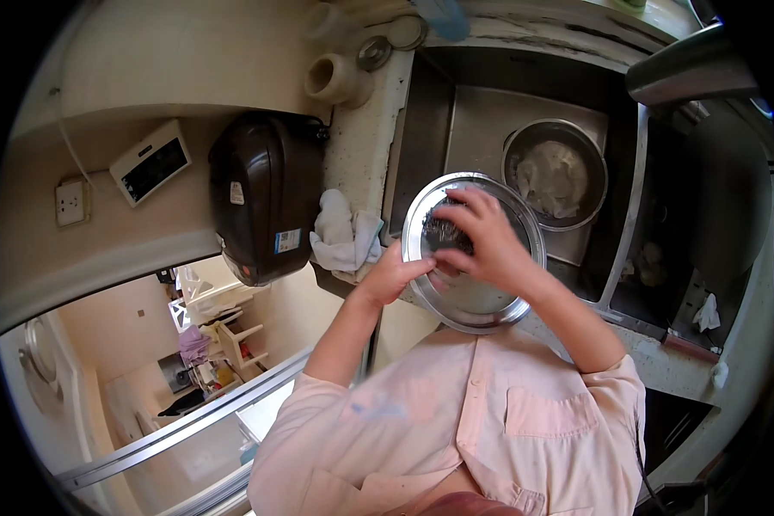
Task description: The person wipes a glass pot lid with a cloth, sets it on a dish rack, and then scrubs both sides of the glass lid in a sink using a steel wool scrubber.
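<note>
A round metal lid [476, 320] with a broad shiny rim is held tilted in front of my chest, over the sink's near edge. My left hand [396, 277] grips its left rim, thumb on the upper face. Across the inner face reaches my right hand [493, 245], with curved fingers closed on a dark, wiry-looking scouring pad [441, 234], partly hidden by them. Just beyond the lid, a round metal pot [605, 168] stands in the sink, holding water and a pale object that I cannot make out.
The steel sink [482, 107] has a second dark basin on its right. A faucet [692, 69] juts in at the upper right. Left of the sink are a white cloth [346, 232], a dark brown appliance [267, 193] and a cream jar [331, 79]. A window [189, 430] lies lower left.
</note>
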Motion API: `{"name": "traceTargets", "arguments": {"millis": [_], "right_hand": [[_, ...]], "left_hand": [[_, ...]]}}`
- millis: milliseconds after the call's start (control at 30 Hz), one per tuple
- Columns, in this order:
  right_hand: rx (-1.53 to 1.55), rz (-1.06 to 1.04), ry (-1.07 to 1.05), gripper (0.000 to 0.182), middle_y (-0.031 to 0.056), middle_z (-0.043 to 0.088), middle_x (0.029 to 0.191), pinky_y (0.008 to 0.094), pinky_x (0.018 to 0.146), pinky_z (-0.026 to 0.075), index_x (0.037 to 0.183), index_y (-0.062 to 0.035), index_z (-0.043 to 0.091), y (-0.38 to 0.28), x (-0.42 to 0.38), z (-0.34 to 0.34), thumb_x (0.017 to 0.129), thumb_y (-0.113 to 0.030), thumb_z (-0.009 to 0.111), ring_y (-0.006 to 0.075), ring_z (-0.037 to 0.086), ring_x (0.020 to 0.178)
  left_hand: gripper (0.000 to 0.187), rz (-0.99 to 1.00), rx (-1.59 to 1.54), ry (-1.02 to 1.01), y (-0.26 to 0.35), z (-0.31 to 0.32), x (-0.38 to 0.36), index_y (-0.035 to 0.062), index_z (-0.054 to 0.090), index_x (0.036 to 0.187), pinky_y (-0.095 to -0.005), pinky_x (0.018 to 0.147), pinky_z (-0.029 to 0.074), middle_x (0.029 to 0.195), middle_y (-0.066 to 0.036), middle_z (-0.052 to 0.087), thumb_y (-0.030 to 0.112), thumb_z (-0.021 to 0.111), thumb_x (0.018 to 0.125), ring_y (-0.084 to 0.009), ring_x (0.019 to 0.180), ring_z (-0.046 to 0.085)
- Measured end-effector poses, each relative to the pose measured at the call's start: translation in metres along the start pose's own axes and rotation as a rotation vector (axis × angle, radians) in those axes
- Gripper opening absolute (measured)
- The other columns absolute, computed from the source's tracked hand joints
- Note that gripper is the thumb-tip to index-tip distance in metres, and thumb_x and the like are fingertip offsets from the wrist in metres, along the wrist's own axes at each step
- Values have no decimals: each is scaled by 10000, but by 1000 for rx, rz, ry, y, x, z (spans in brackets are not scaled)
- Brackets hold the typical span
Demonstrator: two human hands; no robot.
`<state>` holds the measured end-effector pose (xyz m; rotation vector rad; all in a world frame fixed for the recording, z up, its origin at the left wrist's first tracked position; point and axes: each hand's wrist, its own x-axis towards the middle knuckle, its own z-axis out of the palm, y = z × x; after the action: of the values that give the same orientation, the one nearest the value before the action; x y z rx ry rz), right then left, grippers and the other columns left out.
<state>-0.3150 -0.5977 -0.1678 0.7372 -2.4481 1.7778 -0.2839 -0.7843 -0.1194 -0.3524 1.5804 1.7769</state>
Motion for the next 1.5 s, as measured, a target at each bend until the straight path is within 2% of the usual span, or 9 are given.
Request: {"name": "traceTargets", "arguments": {"millis": [200,433,833,933,1067,1100,1200,1367,1500], "right_hand": [[158,188,92,344,154,474,1118,406,862,428,1024,-69,589,-4,7,3,700,-120,693,337,470,1035],[106,-32,100,227,126,492,1101,394,866,433,879,-45,664,-12,12,11,661,-97,698,323,444,1066],[80,80,221,151,95,536,1016,388,821,433,784,-36,689,-7,15,28,634,-37,668,307,467,981],[125,25,161,117,84,543,973,366,797,436,737,-54,691,-27,7,34,628,-34,653,293,476,934],[104,121,189,147,69,550,979,361,810,439,760,-53,697,-14,18,33,620,-17,671,288,482,959],[83,170,201,160,65,554,984,359,818,437,772,-54,699,-13,21,34,620,-10,682,287,485,969],[95,56,81,142,54,556,980,367,805,440,764,-73,704,-33,7,35,633,-22,683,279,487,959],[-20,160,170,142,38,560,977,351,823,439,751,-82,710,-11,23,40,619,-36,683,272,492,968],[72,22,63,95,36,559,978,368,798,444,745,-92,710,-23,10,35,658,-68,684,276,486,954]], "left_hand": [[397,60,15,45,-2,8,-4,-20,425,1196,-358,663,565,1000,-174,606,27,519,814,-281,861,640],[330,86,56,83,-3,15,-1,-12,457,1132,-342,637,554,931,-126,599,30,517,811,-259,787,647],[408,78,35,51,-3,18,-5,-24,434,1162,-334,683,531,967,-143,595,23,500,762,-267,871,625],[421,321,453,70,-14,2,-1,-16,403,1197,-367,664,563,1022,-136,579,-11,487,785,-263,873,625],[448,-47,48,27,0,13,-11,-10,429,1191,-304,871,440,1114,-81,534,42,520,755,-168,1036,526],[447,-42,30,23,-2,10,-11,-13,427,1191,-299,868,444,1113,-87,536,41,519,757,-167,1034,530],[425,298,345,128,-21,-1,-6,-25,415,1189,-359,728,542,1041,-126,566,17,494,774,-254,908,614],[450,-72,12,26,-4,5,-8,-9,441,1190,-305,881,433,1148,-98,530,29,518,748,-190,1061,525],[358,347,396,163,-23,-6,-3,-25,474,1132,-330,734,530,985,-137,606,4,505,777,-246,898,618]]}}
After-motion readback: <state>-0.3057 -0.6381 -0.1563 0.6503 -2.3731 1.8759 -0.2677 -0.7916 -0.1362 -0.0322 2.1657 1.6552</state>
